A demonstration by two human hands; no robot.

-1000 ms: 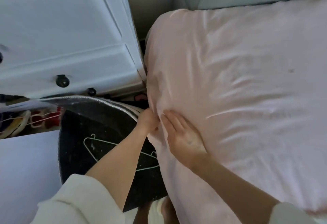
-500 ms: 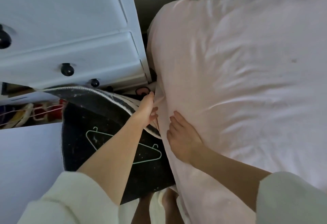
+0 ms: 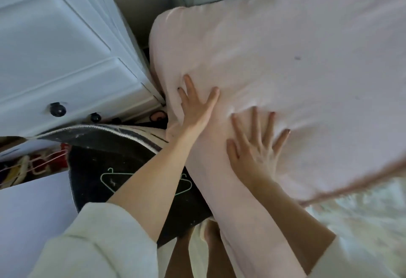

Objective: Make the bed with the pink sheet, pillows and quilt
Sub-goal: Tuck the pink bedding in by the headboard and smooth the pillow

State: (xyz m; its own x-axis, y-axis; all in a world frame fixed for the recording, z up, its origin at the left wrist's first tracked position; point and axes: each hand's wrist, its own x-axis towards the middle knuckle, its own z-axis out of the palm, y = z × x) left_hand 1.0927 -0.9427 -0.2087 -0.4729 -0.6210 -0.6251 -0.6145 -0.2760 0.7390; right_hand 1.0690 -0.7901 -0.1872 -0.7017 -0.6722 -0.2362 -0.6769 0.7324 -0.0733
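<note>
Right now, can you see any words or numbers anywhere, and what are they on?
No words or numbers can be read anywhere.
The only sign is a pale green coat-hanger outline drawn on the dark mat; it has no letters.
The pink sheet and white drawers carry no labels.

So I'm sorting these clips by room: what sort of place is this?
Most likely a bedroom. Both hands press flat on a pink sheet stretched over a mattress, a white chest of drawers with dark knobs stands close beside the bed, and a dark rug covers the floor.
</note>
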